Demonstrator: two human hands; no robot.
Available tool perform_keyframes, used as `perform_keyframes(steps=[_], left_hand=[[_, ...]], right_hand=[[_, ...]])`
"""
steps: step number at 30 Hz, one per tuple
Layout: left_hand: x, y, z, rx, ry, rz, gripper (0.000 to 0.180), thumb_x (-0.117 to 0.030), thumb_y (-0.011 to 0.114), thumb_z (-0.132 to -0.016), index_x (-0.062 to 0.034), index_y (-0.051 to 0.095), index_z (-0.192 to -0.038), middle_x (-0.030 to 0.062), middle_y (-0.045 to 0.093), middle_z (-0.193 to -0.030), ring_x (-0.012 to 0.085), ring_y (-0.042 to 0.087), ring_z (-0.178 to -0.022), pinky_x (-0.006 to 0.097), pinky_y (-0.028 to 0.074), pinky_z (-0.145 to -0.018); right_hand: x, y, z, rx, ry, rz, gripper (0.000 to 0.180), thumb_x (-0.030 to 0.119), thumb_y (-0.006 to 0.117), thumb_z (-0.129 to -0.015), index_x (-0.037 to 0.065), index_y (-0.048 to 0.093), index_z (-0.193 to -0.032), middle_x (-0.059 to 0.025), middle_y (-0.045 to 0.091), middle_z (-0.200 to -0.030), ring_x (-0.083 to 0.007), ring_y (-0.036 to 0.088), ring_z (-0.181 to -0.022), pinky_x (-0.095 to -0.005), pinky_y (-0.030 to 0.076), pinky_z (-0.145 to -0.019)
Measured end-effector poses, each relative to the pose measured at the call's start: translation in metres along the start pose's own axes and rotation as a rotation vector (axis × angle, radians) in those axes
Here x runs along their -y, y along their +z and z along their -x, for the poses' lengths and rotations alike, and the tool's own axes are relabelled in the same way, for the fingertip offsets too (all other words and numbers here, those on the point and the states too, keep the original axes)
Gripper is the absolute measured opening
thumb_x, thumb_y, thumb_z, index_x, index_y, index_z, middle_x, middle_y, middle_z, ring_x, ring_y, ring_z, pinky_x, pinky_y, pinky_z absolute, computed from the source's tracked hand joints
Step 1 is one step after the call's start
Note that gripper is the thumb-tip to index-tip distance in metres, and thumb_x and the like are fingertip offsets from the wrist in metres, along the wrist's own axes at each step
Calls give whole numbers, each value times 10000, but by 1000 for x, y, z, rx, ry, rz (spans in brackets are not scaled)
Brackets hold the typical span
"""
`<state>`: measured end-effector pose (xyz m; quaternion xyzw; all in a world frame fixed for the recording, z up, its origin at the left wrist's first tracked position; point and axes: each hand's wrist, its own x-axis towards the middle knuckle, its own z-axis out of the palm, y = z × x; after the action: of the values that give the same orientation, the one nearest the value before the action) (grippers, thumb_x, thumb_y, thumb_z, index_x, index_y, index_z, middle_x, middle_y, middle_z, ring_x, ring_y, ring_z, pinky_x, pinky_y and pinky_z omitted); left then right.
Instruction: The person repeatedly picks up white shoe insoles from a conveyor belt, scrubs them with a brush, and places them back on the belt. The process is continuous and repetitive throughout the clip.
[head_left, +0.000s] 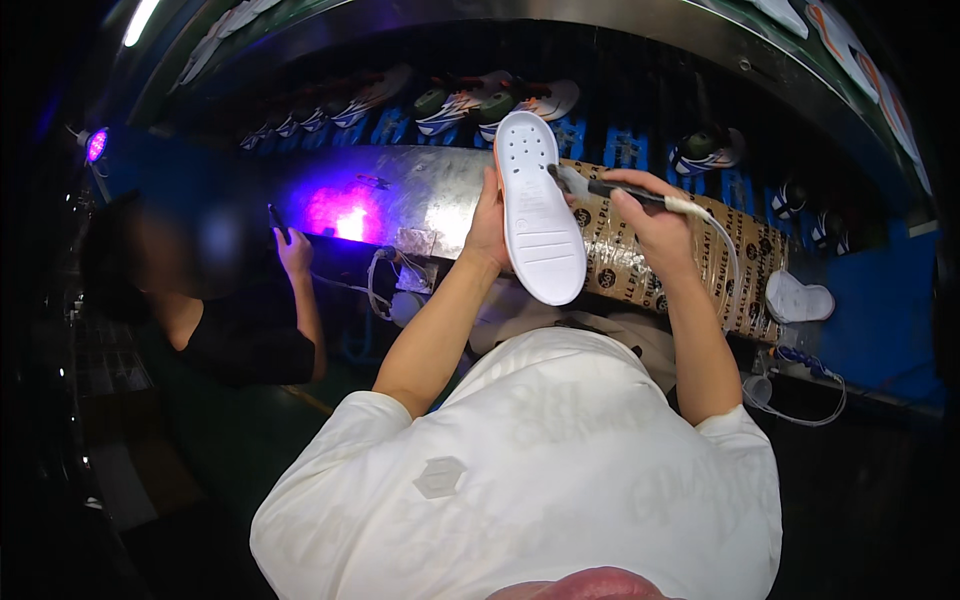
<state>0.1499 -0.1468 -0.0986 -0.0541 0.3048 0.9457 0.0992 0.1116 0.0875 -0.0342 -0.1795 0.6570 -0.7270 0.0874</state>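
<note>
Fingers of our left hand (pixel 487 232) close around the left edge of a white sole (pixel 543 225), most of them hidden behind it, while those of our right hand (pixel 662 225) pinch the dark handle of a brush-like tool (pixel 600 187). We have the sole raised before us at the table (pixel 425 168), its holed end away from us, with the tool's tip right by its right edge; we cannot tell whether the two touch. If our left hold is loose, a push from the tip could twist the sole out of our grasp, and too much pressure might mark its white face. The pale hose (pixel 737 262) curving from the handle seems another risk: should it snag, it could drag the tip off line. Farther right, a second sole (pixel 798 298) lies beside the brown printed wrapping (pixel 612 255), where a swinging hose might nudge it. Past the table we see shoes (pixel 455 103) in a row, probably too far off for a slip to reach.
</note>
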Motion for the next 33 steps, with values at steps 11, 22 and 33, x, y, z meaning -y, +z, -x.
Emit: perform_keyframes(steps=[11, 22, 33], left_hand=[[19, 17, -5, 5, -1, 103, 714, -640, 211, -1076, -121, 477, -1488, 117, 637, -1324, 287, 651, -1195, 439, 573, -998], [-7, 12, -20, 245, 63, 205, 762, -685, 246, -1045, -82, 483, -1447, 216, 637, -1180, 353, 668, -1068, 481, 591, -921], [-59, 32, -36, 391, 136, 112, 852, -721, 275, -1006, 33, 530, -1311, 169, 596, -1133, 290, 624, -1027, 493, 516, -992]], right_hand=[[-1, 31, -22, 166, -455, 506, 255, 117, 759, -881, 49, 771, -1127, -82, 745, -945, -150, 666, -802, -272, 531, -705], [26, 39, -4, 518, -576, 539, 275, 105, 792, -830, 111, 771, -1105, -67, 702, -857, -238, 673, -855, -383, 469, -858], [46, 35, 6, 559, -596, 457, 281, 116, 814, -811, 146, 776, -1088, -20, 666, -843, -206, 629, -816, -359, 434, -852]])
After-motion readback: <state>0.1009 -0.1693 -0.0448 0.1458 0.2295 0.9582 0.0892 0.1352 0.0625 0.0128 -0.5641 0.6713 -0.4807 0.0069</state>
